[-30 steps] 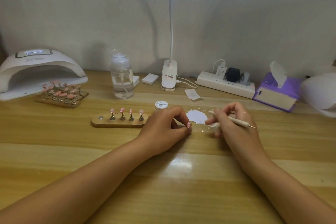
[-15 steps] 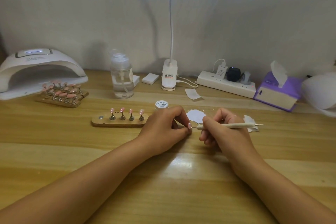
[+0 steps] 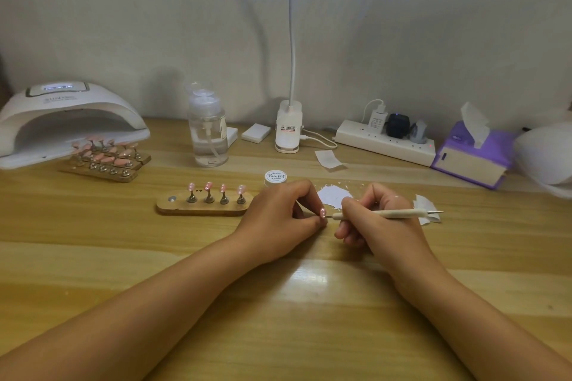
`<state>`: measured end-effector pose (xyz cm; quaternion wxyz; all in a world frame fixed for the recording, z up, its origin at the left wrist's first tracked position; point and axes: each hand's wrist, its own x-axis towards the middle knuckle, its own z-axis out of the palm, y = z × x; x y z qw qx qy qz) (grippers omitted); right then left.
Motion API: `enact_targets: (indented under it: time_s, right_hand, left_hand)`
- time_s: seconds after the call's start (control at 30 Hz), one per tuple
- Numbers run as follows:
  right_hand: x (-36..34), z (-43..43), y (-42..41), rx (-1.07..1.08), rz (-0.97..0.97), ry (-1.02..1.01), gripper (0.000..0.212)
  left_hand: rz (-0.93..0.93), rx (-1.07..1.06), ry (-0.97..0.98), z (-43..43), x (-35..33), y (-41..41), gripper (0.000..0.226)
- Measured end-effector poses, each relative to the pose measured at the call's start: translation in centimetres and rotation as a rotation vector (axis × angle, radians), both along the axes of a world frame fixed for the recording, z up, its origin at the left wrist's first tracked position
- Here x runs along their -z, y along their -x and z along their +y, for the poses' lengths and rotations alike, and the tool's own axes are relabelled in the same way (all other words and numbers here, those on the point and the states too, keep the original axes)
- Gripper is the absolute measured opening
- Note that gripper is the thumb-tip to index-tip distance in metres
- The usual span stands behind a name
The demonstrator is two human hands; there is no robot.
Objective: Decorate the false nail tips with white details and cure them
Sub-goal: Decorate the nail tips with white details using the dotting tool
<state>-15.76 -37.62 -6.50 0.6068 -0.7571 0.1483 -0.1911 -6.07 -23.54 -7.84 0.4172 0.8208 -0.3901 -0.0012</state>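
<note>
Centre frame, on the wooden worktop (image 3: 192,260): left hand (image 3: 278,214) pinches a small pink false nail tip (image 3: 322,212); right hand (image 3: 376,221) grips a slim pale dotting pen (image 3: 394,213), lying horizontally, its fine point just right of the nail.

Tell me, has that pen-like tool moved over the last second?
Yes. The tool swung off the white paper, its tip coming leftward to the nail tip.
</note>
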Motion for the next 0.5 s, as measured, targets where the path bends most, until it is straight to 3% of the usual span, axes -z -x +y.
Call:
enact_targets:
  time_s: [0.5]
  right_hand:
    - [-0.40, 0.12, 0.17, 0.008, -0.006, -0.022, 0.021]
  left_hand:
    - [-0.026, 0.003, 0.007, -0.09, 0.02, -0.03, 0.021]
